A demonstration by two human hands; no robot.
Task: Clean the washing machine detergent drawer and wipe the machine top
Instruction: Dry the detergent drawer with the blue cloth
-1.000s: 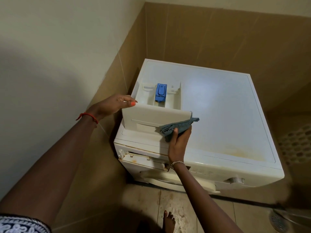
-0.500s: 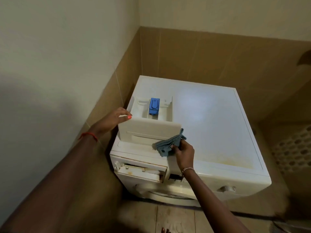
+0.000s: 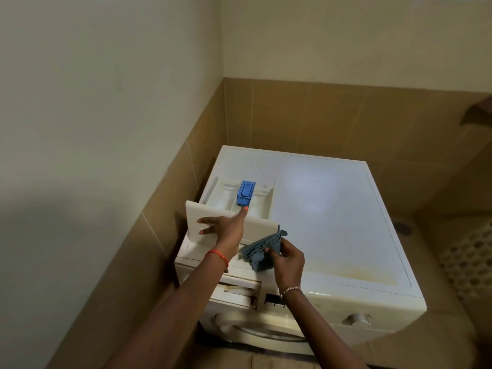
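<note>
The white detergent drawer [image 3: 266, 198] lies on the left of the washing machine top [image 3: 332, 222], its front panel standing up toward me. A blue insert [image 3: 246, 193] sits in its middle compartment. My left hand [image 3: 226, 230] rests flat on the front panel with fingers spread to the left, and one finger reaches over the panel's top edge to the blue insert. My right hand [image 3: 288, 262] pinches a crumpled grey-blue cloth [image 3: 262, 250] at the panel's right end, on the machine's front edge.
The drawer slot [image 3: 239, 291] in the machine front gapes below my wrists, with a dial [image 3: 356, 318] further right. A yellowish stain [image 3: 359, 275] marks the top's front right. Walls close in on the left and behind. A perforated mat [image 3: 471, 262] lies on the floor to the right.
My left hand moved from the drawer's left side onto the face of its front panel. My right hand drew the cloth slightly back, gathered it, and now pinches it. The view pulled back.
</note>
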